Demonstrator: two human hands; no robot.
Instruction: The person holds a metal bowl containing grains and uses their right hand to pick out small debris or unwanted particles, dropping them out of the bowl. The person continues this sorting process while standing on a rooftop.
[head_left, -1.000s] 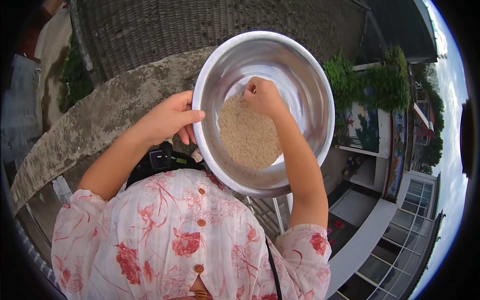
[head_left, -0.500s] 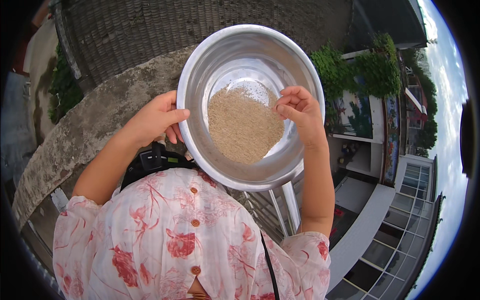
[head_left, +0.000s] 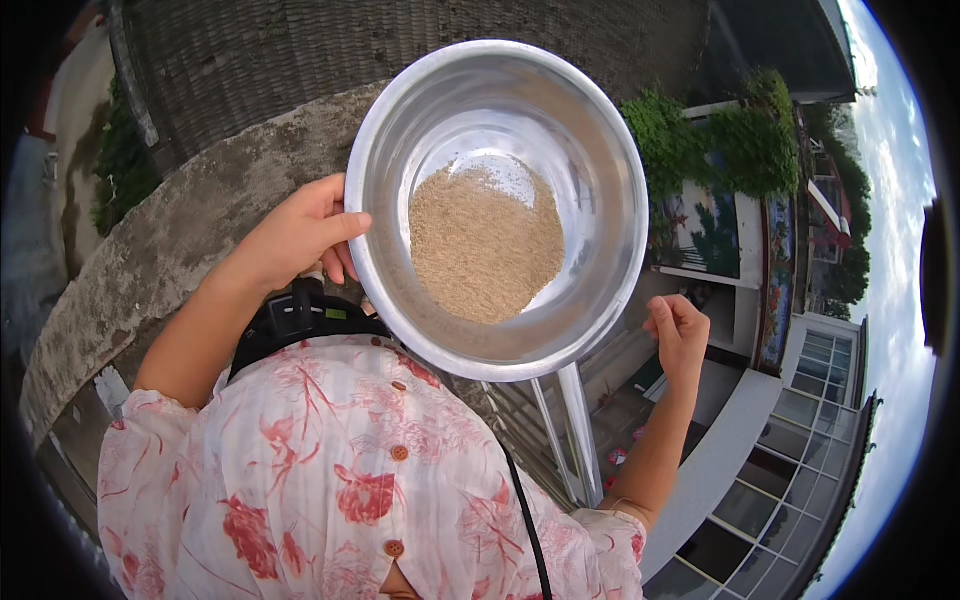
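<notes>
A round stainless-steel basin (head_left: 385, 290) is held up in front of me, tilted so its inside shows. Tan grain (head_left: 485, 245), like small husked or unhusked seeds, lies in a layer on its bottom, with bare shiny metal at the far side. My left hand (head_left: 310, 232) grips the basin's left rim, thumb over the edge and fingers beneath. Off to the right of the basin, apart from it, is my right hand (head_left: 682, 335) with thumb and fingers pinched together. Anything between those fingertips is too small to make out.
Below the basin run metal railing bars (head_left: 580, 430). A concrete ledge (head_left: 190, 215) curves along the left, with a tiled roof (head_left: 400, 50) beyond it. Right of me stand green plants (head_left: 750, 140) and a building with paned windows (head_left: 760, 500). A black waist bag (head_left: 300, 320) sits by my left forearm.
My right hand has left the inside of the basin and moved right and nearer, out past the rim. The basin has shifted slightly left; my left hand still holds it.
</notes>
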